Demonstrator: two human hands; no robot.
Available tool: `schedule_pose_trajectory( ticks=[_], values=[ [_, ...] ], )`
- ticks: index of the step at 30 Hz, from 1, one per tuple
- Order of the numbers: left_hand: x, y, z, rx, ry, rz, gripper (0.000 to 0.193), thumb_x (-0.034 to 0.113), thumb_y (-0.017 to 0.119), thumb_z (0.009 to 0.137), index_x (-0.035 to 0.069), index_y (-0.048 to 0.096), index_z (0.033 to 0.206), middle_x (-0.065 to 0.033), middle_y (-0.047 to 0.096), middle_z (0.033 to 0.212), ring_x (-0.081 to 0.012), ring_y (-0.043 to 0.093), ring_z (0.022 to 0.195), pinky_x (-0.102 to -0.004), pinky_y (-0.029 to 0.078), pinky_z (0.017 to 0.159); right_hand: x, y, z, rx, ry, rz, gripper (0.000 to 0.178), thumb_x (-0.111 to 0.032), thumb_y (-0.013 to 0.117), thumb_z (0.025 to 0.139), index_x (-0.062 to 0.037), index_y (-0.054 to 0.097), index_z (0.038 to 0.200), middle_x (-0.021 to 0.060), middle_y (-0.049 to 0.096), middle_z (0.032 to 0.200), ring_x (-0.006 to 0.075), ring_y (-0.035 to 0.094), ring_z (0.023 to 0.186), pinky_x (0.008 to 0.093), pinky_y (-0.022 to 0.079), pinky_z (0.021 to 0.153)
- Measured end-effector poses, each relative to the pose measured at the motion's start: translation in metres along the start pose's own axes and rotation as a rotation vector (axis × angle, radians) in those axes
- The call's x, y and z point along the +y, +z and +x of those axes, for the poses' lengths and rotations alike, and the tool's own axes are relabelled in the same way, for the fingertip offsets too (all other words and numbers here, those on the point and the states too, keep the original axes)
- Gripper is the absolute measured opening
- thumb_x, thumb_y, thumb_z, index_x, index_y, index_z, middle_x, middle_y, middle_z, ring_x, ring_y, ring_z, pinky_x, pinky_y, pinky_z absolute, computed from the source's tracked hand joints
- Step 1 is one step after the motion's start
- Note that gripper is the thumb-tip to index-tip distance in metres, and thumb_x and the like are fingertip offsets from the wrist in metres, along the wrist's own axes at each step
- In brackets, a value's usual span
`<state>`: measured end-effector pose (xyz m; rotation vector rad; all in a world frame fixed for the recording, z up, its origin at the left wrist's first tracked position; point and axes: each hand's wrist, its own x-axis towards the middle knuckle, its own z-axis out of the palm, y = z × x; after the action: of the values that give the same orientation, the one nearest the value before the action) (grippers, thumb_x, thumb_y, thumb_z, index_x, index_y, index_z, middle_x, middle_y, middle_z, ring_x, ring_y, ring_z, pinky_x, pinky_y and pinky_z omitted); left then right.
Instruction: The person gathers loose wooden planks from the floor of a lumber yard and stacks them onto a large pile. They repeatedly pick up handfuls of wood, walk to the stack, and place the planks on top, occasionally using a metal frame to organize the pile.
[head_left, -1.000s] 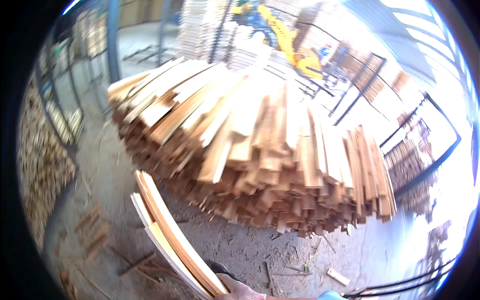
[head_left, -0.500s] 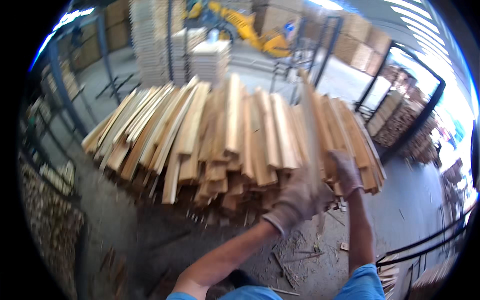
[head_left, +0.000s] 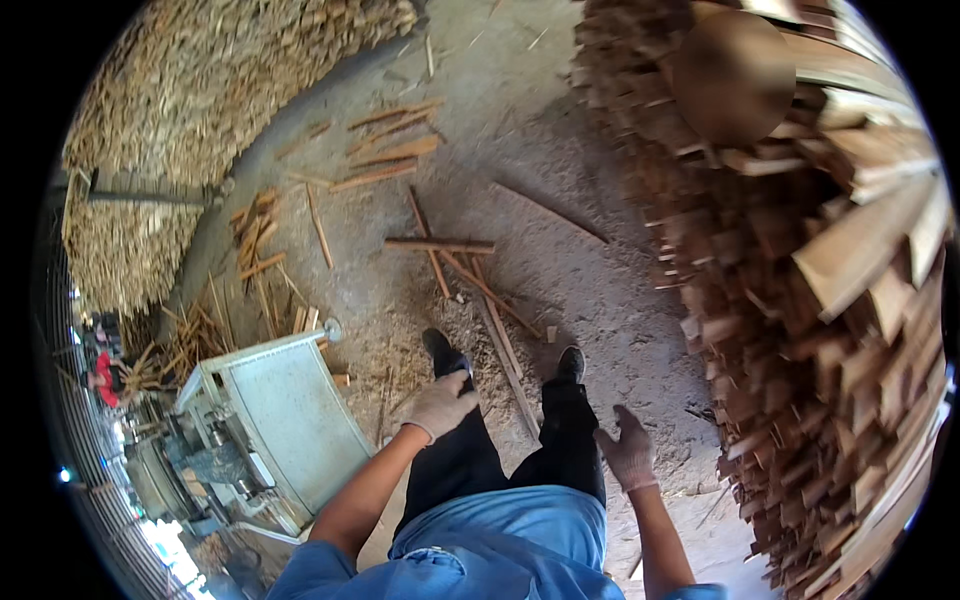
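Observation:
My left hand point(head_left: 441, 406), in a pale work glove, hangs over my left thigh with its fingers loosely stretched and nothing seen in it. Off my right thigh, my right hand point(head_left: 628, 452) wears a similar glove; its thumb and fingers stand apart and it holds nothing. Nearest to the left hand is a machine with a pale flat table top point(head_left: 295, 420). To the right rises a large stack of wooden strips point(head_left: 800, 400), apart from my right hand, its ends uneven and partly blurred.
Loose wooden strips point(head_left: 440, 245) lie crossed on the dusty floor ahead of my feet, with more slats point(head_left: 390, 150) beyond. A big pile of wood pieces point(head_left: 230, 80) fills the far left. Scrap sticks point(head_left: 200, 330) lie behind the machine. A person in red point(head_left: 104, 380) is at the left edge.
The view has turned from the spread stack of strips to the floor and machine. Both hands have left the wooden strip they were at and now hang low by my thighs.

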<state>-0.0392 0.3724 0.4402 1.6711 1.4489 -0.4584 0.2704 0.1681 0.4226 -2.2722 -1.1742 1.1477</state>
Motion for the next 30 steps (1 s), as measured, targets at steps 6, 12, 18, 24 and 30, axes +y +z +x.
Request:
schedule_pose_trajectory(
  ticks=[6, 12, 18, 24, 30],
  values=[
    [-0.163, 0.103, 0.084, 0.060, -0.380, -0.640, 0.071, 0.044, 0.063, 0.093, -0.010, 0.053, 0.138, -0.0271, 0.064, 0.131, -0.0372, 0.060, 0.126, -0.0353, 0.044, 0.108, 0.023, 0.103, 0.135, -0.308, 0.063, -0.107, 0.061, -0.039, 0.071, 0.087, 0.0003, 0.059, 0.132, 0.0256, 0.064, 0.128, 0.0381, 0.062, 0.119, 0.0452, 0.049, 0.103],
    [-0.252, 0.137, 0.293, 0.207, -0.304, -0.257, 0.058, 0.040, 0.060, 0.094, 0.001, 0.056, 0.136, -0.0307, 0.068, 0.117, -0.0463, 0.064, 0.114, -0.0475, 0.050, 0.099, 0.078, 0.340, 0.300, -0.182, -0.266, -0.568, 0.066, -0.036, 0.071, 0.086, -0.0034, 0.052, 0.141, 0.0230, 0.060, 0.136, 0.0386, 0.065, 0.113, 0.0484, 0.052, 0.096],
    [-0.306, 0.111, 0.497, 0.507, -0.428, -0.270, 0.060, 0.033, 0.068, 0.088, -0.002, 0.052, 0.134, -0.0305, 0.066, 0.118, -0.0421, 0.068, 0.106, -0.0471, 0.053, 0.090, 0.065, 0.499, 0.394, -0.163, -0.139, -0.543, 0.070, -0.037, 0.080, 0.076, -0.0040, 0.054, 0.133, 0.0162, 0.064, 0.121, 0.0335, 0.066, 0.105, 0.0475, 0.054, 0.083],
    [-0.306, 0.080, 0.570, 0.475, -0.567, -0.152, 0.050, 0.030, 0.071, 0.083, -0.001, 0.064, 0.121, -0.0277, 0.070, 0.114, -0.0418, 0.070, 0.103, -0.0463, 0.057, 0.090, 0.092, 0.519, 0.361, -0.245, 0.072, -0.528, 0.042, -0.039, 0.076, 0.081, -0.0076, 0.061, 0.104, 0.0137, 0.066, 0.099, 0.0301, 0.067, 0.090, 0.0468, 0.053, 0.078],
    [-0.376, 0.076, 0.589, 0.279, -0.495, -0.206, 0.045, 0.029, 0.067, 0.087, -0.001, 0.065, 0.121, -0.0250, 0.071, 0.114, -0.0394, 0.070, 0.103, -0.0488, 0.055, 0.086, 0.084, 0.509, 0.343, -0.126, -0.100, -0.316, 0.023, -0.025, 0.070, 0.088, -0.0105, 0.061, 0.103, 0.0142, 0.065, 0.083, 0.0350, 0.067, 0.077, 0.0494, 0.054, 0.070]
  ],
)
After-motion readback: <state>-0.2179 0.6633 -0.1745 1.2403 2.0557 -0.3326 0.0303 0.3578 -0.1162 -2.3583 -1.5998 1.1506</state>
